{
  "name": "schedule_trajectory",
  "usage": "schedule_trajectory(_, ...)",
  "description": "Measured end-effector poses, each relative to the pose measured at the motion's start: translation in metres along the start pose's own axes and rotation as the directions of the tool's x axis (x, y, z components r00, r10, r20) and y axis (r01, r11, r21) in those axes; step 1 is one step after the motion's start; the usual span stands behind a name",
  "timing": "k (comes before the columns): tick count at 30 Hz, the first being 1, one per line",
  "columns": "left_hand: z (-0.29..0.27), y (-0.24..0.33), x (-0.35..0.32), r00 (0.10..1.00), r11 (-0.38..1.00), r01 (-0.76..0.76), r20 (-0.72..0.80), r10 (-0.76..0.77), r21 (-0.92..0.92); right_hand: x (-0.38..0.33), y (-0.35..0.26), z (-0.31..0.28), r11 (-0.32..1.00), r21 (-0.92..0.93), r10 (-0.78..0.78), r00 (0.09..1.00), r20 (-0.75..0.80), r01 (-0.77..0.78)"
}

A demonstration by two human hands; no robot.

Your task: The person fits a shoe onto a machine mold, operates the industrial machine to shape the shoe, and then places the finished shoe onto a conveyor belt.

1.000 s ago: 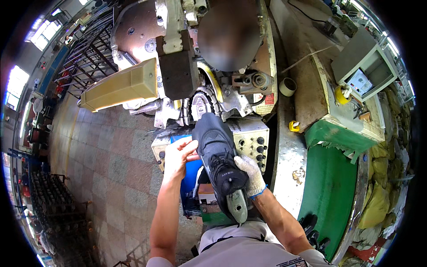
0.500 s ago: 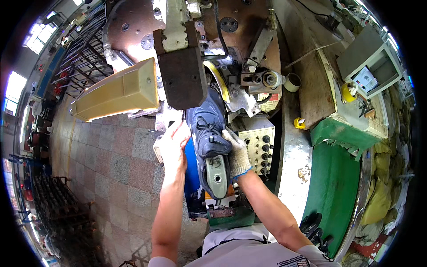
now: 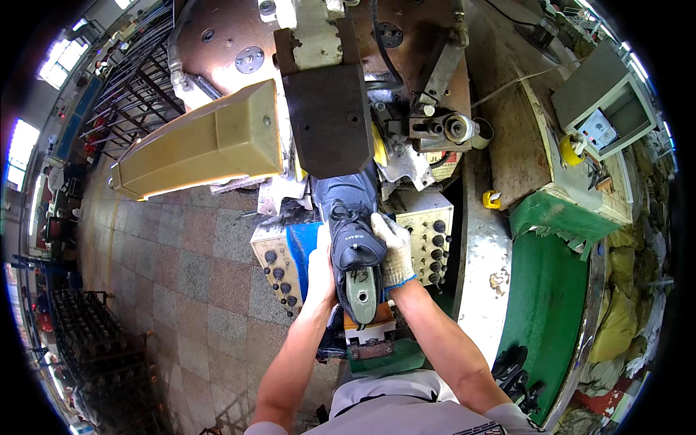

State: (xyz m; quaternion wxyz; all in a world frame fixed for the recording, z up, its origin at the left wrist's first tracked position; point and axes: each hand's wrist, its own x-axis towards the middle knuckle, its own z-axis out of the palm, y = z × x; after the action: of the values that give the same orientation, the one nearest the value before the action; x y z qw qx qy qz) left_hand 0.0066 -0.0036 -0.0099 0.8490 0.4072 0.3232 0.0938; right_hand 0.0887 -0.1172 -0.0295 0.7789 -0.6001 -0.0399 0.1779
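Clasping dark shoe [image 3: 351, 232] between both hands

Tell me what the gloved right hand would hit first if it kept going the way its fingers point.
Probably the dark machine block above the shoe: the right hand points up along the shoe toward it, though depth is unclear.

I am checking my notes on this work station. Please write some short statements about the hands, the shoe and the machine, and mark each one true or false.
1. Both hands hold a dark shoe. True.
2. The right hand is bare. False: it wears a light work glove; the left hand is bare.
3. The shoe's toe points toward the machine's dark block. True.
4. The shoe lies on the floor. False: it is held up at the machine, between the control panels.
5. The yellow tape roll is in the left hand. False: it sits far right on a bench.
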Motion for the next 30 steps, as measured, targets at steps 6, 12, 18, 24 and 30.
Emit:
schedule_trajectory(6,-0.005,-0.011,0.01,0.986,0.981,-0.162,0.04,0.159,0.102,-0.001,-0.006,0.0,0.997,0.059,0.048,0.999,0.024,-0.049)
schedule_trajectory(12,-0.011,-0.014,0.009,0.994,0.999,-0.034,0.101,0.034,0.001,-0.006,-0.013,0.005,0.913,0.266,0.31,0.95,0.037,-0.309)
schedule_trajectory(18,-0.018,-0.021,0.011,0.95,0.958,-0.274,0.181,0.255,0.088,0.0,0.017,-0.006,0.964,0.139,0.237,0.97,-0.047,-0.228)
schedule_trajectory(24,-0.026,-0.019,0.013,0.952,0.971,-0.231,0.222,0.212,0.062,-0.009,-0.009,0.008,0.952,0.171,0.265,0.964,-0.031,-0.256)
schedule_trajectory(30,-0.06,-0.039,-0.006,0.991,0.801,-0.112,0.001,0.137,0.588,-0.02,0.006,-0.042,0.992,0.075,0.109,0.99,-0.09,-0.102)
